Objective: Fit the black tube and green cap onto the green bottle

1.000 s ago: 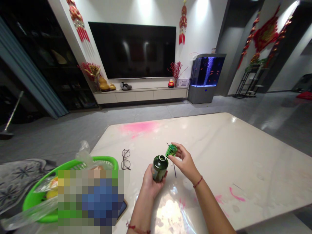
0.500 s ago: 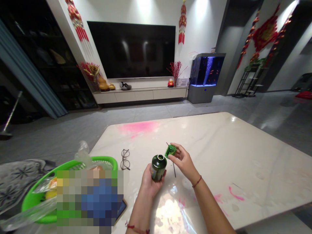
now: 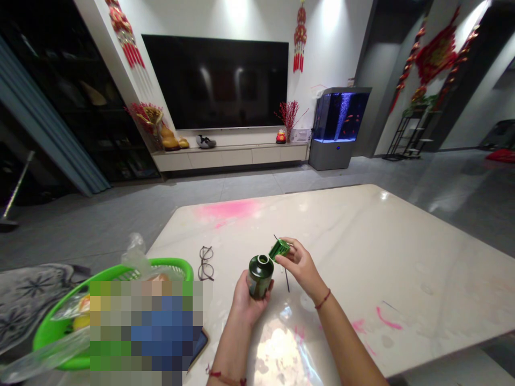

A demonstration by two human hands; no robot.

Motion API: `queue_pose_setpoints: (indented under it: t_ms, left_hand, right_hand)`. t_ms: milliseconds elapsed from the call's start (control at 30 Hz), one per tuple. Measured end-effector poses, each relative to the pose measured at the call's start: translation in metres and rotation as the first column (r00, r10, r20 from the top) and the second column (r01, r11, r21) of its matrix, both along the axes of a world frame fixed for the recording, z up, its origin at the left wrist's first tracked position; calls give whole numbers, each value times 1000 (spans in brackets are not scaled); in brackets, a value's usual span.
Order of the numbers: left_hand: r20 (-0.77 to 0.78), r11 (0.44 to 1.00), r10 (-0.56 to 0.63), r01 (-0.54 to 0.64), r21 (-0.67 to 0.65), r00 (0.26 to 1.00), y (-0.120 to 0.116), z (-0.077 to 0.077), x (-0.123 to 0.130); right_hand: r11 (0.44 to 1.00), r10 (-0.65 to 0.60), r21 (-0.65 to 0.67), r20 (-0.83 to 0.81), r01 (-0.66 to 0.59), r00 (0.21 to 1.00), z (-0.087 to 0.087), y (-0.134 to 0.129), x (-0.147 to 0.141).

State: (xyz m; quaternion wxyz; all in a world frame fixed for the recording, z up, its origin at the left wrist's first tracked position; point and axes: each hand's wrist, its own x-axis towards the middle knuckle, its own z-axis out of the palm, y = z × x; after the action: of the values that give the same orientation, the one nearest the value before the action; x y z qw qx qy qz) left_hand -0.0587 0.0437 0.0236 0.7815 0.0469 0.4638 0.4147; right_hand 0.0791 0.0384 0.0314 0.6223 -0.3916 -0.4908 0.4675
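Observation:
My left hand [image 3: 245, 299] grips a dark green bottle [image 3: 259, 277] upright, its fingers around the lower body and its round mouth open at the top. Just to the right of the mouth, my right hand [image 3: 301, 265] pinches a shiny green ribbed cap [image 3: 279, 249] between thumb and fingers. A thin dark tube [image 3: 286, 280] runs through or behind the cap and down toward the tabletop. The cap is close to the bottle's mouth, but they do not appear joined.
The white marble table [image 3: 362, 257] has pink stains. Folded eyeglasses [image 3: 206, 264] lie left of my hands. A bright green basket [image 3: 120, 271] with plastic bags sits at the near left, partly behind a pixelated patch. A phone [image 3: 200, 347] lies near its edge.
The green cap has tilted further onto its side and shifted slightly left toward the bottle's mouth. The bottle remains upright in my left hand, and the whole view has drifted slightly.

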Motion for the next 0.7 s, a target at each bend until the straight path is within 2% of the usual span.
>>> queue_pose_setpoints:
  t_ms: [300,700]
  left_hand:
    - [-4,1000,4,-4,-13,1000,0,-1,-1]
    - [-48,1000,15,-16,-25,999,-1,3,1]
  right_hand:
    - [1000,5,2,-68,-5,998,5,-4,0]
    - [995,-90,-33,67,92,994,2,2,3]
